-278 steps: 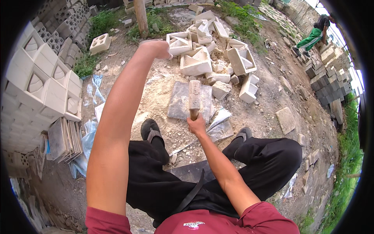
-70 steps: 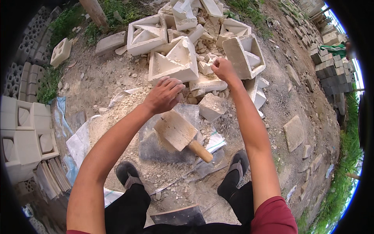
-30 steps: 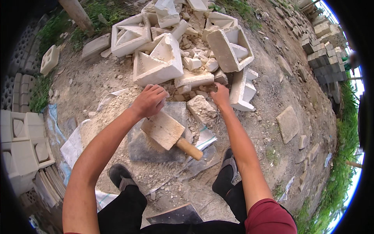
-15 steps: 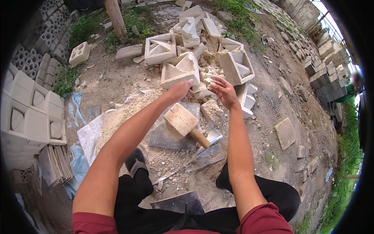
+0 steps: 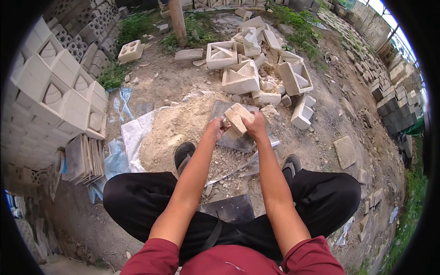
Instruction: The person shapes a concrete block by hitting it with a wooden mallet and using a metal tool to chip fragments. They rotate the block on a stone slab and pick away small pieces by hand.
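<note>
My right hand (image 5: 256, 125) grips a wooden mallet (image 5: 239, 117) close to its blocky head, thumb on the near side. The handle is hidden. Beside the head's left end, my left hand (image 5: 216, 127) has its fingers curled together; something small and pale shows at the fingertips, too small to name. Below both hands lies a dark flat slab (image 5: 220, 111) dusted with crumbs. Left of it spreads a heap of crushed pale grit (image 5: 172, 121) on a white sheet (image 5: 135, 137).
A pile of broken cream blocks (image 5: 240, 78) lies ahead, with an open-faced block (image 5: 302, 112) at its right. Stacked blocks (image 5: 64, 87) rise on the left, near leaning thin boards (image 5: 87, 158). A wooden post (image 5: 178, 23) stands at the back. A dark plate (image 5: 229, 208) lies between my legs.
Both hands have drawn back from the broken blocks toward me. My right hand, which held a small pale chip, now grips the mallet, raised off the slab. The view has shifted.
</note>
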### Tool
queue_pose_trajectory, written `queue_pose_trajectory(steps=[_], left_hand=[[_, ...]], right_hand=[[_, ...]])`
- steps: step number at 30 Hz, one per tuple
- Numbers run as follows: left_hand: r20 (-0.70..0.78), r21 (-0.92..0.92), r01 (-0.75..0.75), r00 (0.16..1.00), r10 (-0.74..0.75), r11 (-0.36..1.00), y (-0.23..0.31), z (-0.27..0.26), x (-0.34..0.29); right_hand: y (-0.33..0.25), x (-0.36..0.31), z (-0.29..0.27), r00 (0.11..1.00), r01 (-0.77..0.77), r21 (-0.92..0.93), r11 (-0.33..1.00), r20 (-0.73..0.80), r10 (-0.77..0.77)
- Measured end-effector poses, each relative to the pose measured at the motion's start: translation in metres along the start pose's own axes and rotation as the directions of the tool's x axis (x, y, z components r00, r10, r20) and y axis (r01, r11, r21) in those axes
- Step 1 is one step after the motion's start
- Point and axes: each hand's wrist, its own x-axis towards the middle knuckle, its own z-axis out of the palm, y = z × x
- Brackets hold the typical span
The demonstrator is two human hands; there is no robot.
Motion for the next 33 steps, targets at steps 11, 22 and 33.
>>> queue_pose_trajectory(steps=[11,22,33], left_hand=[[-0.245,0.108,-0.13,0.957,0.153,0.986,-0.046,-0.023,-0.012],[-0.202,0.677,-0.185,0.883,0.423,0.712,-0.074,-0.029,0.052],[0.056,0.689,-0.156,0.985,0.162,0.707,-0.092,-0.026,0.035]], right_hand=[[0.06,-0.059,-0.026,0.981,-0.03,-0.489,0.872,0.155,0.121],[0.005,-0.071,-0.026,0.894,-0.441,0.492,0.75,0.31,0.322],[0.009,-0.067,-0.022,0.859,-0.511,0.151,0.846,0.129,0.496]])
